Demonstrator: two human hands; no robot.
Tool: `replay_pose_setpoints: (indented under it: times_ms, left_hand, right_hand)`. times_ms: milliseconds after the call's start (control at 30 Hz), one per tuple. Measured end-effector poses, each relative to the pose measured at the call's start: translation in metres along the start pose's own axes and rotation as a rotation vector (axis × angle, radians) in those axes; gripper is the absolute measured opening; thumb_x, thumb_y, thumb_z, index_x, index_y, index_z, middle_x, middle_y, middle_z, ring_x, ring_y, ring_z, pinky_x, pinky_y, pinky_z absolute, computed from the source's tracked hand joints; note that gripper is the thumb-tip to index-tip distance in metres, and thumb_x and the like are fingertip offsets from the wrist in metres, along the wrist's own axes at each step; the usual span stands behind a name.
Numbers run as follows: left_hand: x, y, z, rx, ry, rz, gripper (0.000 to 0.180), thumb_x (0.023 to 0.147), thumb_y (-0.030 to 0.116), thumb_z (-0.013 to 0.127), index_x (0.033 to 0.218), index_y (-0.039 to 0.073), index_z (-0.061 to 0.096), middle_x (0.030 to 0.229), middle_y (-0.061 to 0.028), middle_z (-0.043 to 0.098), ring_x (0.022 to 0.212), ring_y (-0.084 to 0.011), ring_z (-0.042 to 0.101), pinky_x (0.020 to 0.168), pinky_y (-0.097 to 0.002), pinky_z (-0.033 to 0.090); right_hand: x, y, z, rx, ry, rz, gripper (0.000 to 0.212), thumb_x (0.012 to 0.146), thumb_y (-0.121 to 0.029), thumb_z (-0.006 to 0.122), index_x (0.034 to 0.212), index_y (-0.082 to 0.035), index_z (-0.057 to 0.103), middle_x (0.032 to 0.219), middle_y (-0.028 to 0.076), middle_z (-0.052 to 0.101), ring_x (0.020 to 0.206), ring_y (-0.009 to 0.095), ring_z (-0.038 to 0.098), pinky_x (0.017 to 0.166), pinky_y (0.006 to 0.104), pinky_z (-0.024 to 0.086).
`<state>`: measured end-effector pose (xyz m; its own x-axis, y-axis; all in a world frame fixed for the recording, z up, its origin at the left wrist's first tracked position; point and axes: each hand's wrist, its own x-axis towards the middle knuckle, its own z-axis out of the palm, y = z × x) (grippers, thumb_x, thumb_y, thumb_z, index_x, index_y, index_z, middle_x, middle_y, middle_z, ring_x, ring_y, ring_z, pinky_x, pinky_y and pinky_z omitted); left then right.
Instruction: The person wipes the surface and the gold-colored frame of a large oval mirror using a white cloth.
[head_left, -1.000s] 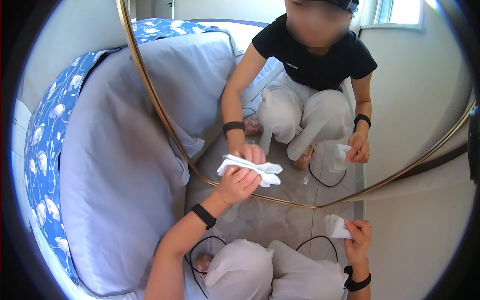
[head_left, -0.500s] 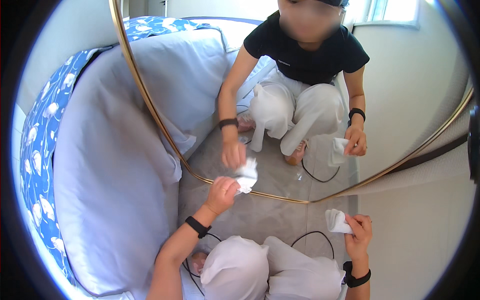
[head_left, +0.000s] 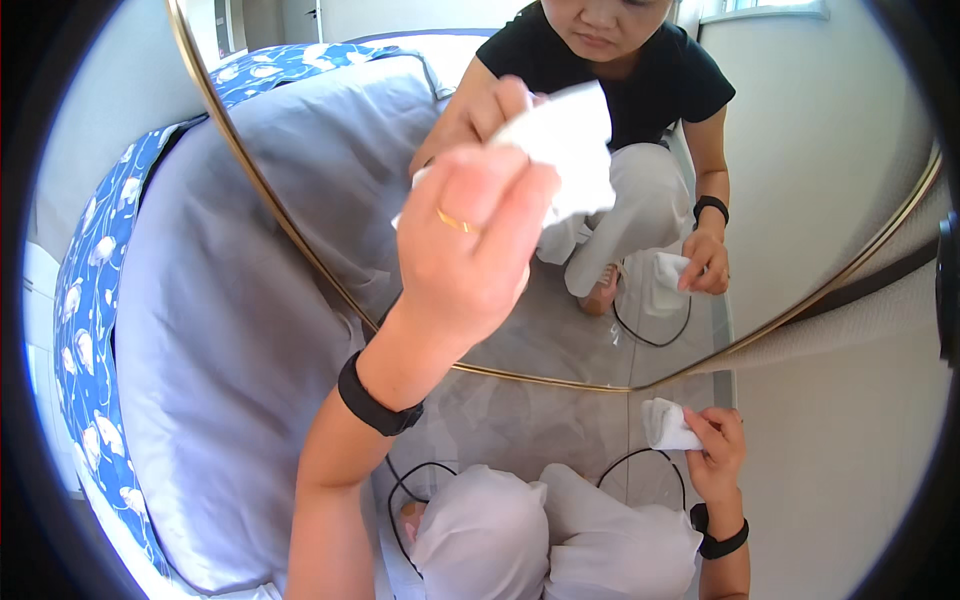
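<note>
My left hand (head_left: 465,240) is raised in front of a large mirror (head_left: 540,378) with a thin gold rim. Pinched in its fingers is a thin white tissue (head_left: 570,150), spread out at or very close to the glass; the exact contact is hidden behind the hand. Low on the right, my right hand (head_left: 718,450) grips a folded white cloth (head_left: 668,425) between thumb and fingers, away from the mirror. The glass reflects both my hands, my black top and my white trousers.
A bed with grey-lilac bedding (head_left: 220,330) and a blue floral edge (head_left: 85,340) fills the left. My bent knees (head_left: 485,535) are below, over a grey tiled floor (head_left: 500,420). A black cable (head_left: 640,452) loops on it. A pale wall (head_left: 830,470) stands right.
My left hand has risen from the mirror's lower rim up along the glass with the tissue, now spread wider. My right hand stays nearly in place with the cloth.
</note>
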<state>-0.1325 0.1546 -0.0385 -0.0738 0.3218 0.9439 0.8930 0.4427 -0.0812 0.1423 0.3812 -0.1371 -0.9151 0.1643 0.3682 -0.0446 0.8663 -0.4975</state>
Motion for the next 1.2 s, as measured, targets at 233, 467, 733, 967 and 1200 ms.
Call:
replay_pose_setpoints:
  times_ms: [233,467,733,967,1200]
  left_hand:
    - [-0.121,0.021,-0.013,-0.044,-0.334,0.004,0.029,0.059,0.003,0.066,0.088,0.003,0.064,0.091,-0.0062,0.054,0.073,-0.0216,0.054,0.058,-0.0312,0.046]
    - [-0.243,0.045,-0.013,-0.115,-0.664,-0.081,0.012,0.065,0.008,0.062,0.077,0.005,0.059,0.08,-0.0059,0.052,0.075,-0.0216,0.055,0.062,-0.0328,0.048]
    - [-0.282,0.048,-0.033,-0.098,-0.714,-0.293,0.01,0.071,0.005,0.061,0.08,0.005,0.058,0.083,-0.0088,0.055,0.076,-0.0248,0.057,0.062,-0.0339,0.049]
    - [-0.112,0.027,-0.026,0.008,-0.1,-0.376,0.026,0.064,-0.011,0.064,0.086,0.0,0.056,0.085,-0.0121,0.054,0.068,-0.0285,0.055,0.059,-0.0365,0.047]
    - [-0.122,0.033,-0.016,-0.06,-0.204,-0.352,0.019,0.066,-0.007,0.064,0.082,0.001,0.058,0.079,-0.0114,0.055,0.068,-0.0266,0.057,0.059,-0.0347,0.048]
  right_hand:
    - [-0.003,0.011,0.006,0.02,-0.007,0.005,0.048,0.051,0.007,0.056,0.096,-0.007,0.068,0.083,0.007,0.054,0.072,0.023,0.048,0.062,0.0319,0.04]
    - [-0.005,0.009,0.006,0.005,-0.041,0.004,0.049,0.051,0.008,0.056,0.096,-0.006,0.068,0.082,0.007,0.054,0.071,0.023,0.048,0.062,0.032,0.04]
    - [-0.011,0.007,0.009,0.005,0.0,0.032,0.049,0.053,0.009,0.056,0.098,-0.007,0.068,0.083,0.008,0.054,0.073,0.024,0.049,0.063,0.032,0.041]
    - [-0.003,0.003,0.003,-0.016,-0.048,0.014,0.049,0.054,0.009,0.056,0.098,-0.008,0.068,0.083,0.007,0.054,0.073,0.023,0.049,0.063,0.0319,0.041]
    - [0.007,-0.003,0.007,0.025,-0.054,-0.021,0.048,0.054,0.008,0.059,0.097,-0.009,0.068,0.084,0.007,0.055,0.073,0.023,0.049,0.062,0.0315,0.041]
